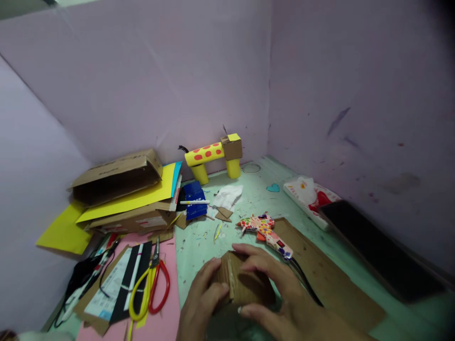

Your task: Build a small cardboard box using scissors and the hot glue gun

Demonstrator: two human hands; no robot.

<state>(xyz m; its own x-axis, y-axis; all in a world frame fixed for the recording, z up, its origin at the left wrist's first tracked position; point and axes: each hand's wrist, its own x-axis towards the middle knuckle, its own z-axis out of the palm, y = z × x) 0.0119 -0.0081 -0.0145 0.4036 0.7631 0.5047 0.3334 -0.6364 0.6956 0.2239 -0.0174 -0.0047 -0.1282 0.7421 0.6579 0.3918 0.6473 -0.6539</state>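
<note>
A small brown cardboard box [249, 286] is between my two hands near the front of the table, with a pale glue-like line along one edge. My left hand [204, 298] grips its left side, the thumb pressed by the glued edge. Curved around the right side is my right hand [284, 289], fingertips at the top and thumb near the lower front edge. Just beyond it lies a flower-patterned glue gun [265, 229], its black cord running under my right hand.
Red-and-yellow-handled scissors [151, 284] lie on pink paper [170, 289] at left. Stacked cardboard boxes [117, 177] stand behind. A yellow cardboard animal [213, 154] with red spots stands at the wall. A cardboard sheet [330, 279] and a dark flat panel [380, 253] lie right.
</note>
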